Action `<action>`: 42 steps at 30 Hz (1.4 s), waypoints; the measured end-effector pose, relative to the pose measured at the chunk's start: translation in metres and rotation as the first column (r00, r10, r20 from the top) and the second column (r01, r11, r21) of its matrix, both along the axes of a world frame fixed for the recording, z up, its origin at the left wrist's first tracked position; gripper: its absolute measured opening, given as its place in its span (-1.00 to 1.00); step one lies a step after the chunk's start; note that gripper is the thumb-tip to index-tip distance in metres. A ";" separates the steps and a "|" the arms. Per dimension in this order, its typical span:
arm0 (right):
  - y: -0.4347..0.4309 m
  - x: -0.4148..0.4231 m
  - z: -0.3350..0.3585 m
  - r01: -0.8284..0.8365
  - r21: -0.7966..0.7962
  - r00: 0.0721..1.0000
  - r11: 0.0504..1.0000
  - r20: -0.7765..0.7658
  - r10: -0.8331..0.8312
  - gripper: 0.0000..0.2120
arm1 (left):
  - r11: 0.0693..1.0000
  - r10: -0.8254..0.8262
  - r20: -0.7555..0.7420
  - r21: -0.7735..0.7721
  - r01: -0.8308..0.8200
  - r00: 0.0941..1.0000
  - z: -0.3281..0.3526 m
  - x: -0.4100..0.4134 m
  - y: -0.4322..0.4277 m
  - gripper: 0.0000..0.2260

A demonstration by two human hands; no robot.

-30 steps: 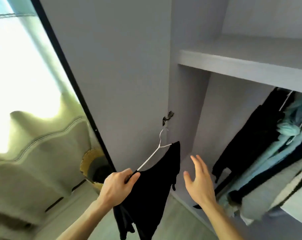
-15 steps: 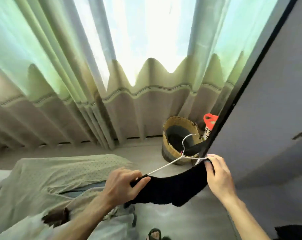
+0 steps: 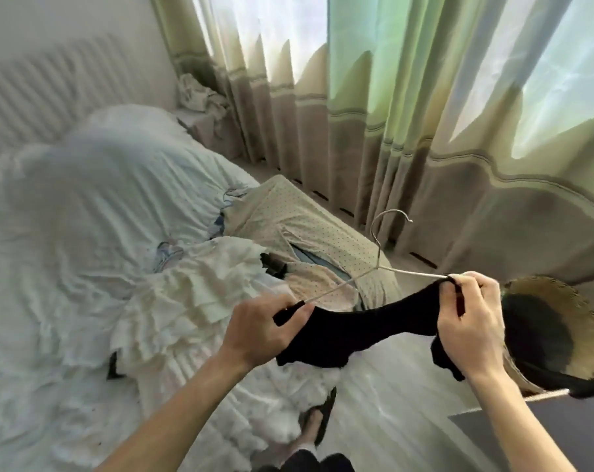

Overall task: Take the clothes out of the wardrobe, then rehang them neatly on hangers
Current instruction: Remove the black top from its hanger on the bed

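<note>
While your left hand (image 3: 254, 330) curls around one end of the wire hanger (image 3: 378, 257) and your right hand (image 3: 472, 321) pinches the black garment (image 3: 363, 328) at the other end, that garment sags between them, just past the bed (image 3: 67, 233). A white ruffled garment (image 3: 186, 301) and a dotted garment (image 3: 309, 226) lie there without hangers. By my judgement, the unloading is partly done and the rehanging has not begun.
</note>
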State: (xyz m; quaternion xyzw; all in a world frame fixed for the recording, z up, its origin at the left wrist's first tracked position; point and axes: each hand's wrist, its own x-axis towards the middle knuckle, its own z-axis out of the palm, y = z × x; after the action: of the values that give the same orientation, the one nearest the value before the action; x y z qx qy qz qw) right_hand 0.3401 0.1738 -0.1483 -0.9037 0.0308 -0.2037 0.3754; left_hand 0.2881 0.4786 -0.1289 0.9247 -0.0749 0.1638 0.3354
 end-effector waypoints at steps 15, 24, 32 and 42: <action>0.328 -0.094 0.087 -0.721 -0.109 0.676 0.684 0.102 0.730 -0.81 | 0.717 0.696 0.029 -0.093 -0.691 0.718 0.088 -0.306 0.231 -0.46; 0.519 -0.211 0.051 -0.906 -0.049 0.423 0.420 -0.105 0.900 -0.76 | 0.587 0.804 -0.147 0.035 -0.809 0.576 0.099 -0.461 0.389 -0.63; 0.627 -0.263 0.018 -0.927 -0.052 0.372 0.373 -0.279 0.885 -0.71 | 0.475 0.872 -0.261 0.248 -0.844 0.414 0.069 -0.511 0.513 -0.54; 0.684 -0.231 -0.038 -0.984 -0.083 0.178 0.160 -0.579 0.796 -0.68 | 0.266 0.960 -0.180 0.360 -0.894 0.213 -0.023 -0.471 0.581 -0.67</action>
State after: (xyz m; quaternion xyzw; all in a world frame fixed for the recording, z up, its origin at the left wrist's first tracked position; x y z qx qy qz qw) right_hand 0.1094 0.8582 -0.1865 -0.8086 -0.4948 0.2579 0.1866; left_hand -0.1832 1.0599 -0.1517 0.8205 0.5438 0.1497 0.0929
